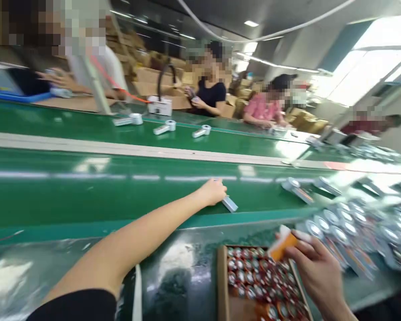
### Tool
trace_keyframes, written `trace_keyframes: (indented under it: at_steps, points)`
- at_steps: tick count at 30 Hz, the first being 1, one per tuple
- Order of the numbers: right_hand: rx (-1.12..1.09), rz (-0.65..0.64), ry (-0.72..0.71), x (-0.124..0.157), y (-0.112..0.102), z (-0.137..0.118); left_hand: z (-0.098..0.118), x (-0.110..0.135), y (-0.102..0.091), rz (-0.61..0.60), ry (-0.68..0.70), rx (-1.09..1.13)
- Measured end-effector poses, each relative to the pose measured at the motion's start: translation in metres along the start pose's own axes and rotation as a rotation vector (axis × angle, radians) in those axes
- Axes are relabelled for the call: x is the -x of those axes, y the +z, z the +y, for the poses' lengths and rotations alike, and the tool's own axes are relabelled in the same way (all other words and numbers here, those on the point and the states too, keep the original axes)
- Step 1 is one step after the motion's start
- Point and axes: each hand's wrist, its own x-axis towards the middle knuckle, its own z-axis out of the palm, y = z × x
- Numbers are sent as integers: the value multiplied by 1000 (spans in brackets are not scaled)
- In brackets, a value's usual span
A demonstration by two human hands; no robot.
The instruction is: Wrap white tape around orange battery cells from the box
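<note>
My left hand (213,191) reaches out over the green conveyor belt (87,196) and is closed round the head of a small silver flashlight (229,203) that lies on the belt. My right hand (316,263) hovers over a cardboard box (222,285) packed with several red batteries (254,276) and pinches an orange and white battery (282,244) between its fingers. The picture is smeared by motion.
Several silver flashlights (341,223) lie in rows at the right, with two more (296,187) on the near belt. Three flashlights (165,127) ride the far belt. Co-workers (209,91) sit across the line before stacked cartons. A white device (159,105) stands there.
</note>
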Motion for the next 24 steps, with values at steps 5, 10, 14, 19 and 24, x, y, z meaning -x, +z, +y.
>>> trace_keyframes:
  at_steps: [5,10,14,19,24]
  points:
    - [-53,-160,-214,-67,12,-4,-15,-27,-13,-123,-25,57]
    - [396,-499,-478,-124,79,3,-19,-33,-18,-130,-176,141]
    - [629,-620,-529,-142,109,12,-7,-35,-11,-84,-258,187]
    - [952,-684,-526,-147,115,6,1,-40,-6,-45,-285,251]
    - [1097,-763,-437,-151,118,-8,3,-51,-4,16,-326,228]
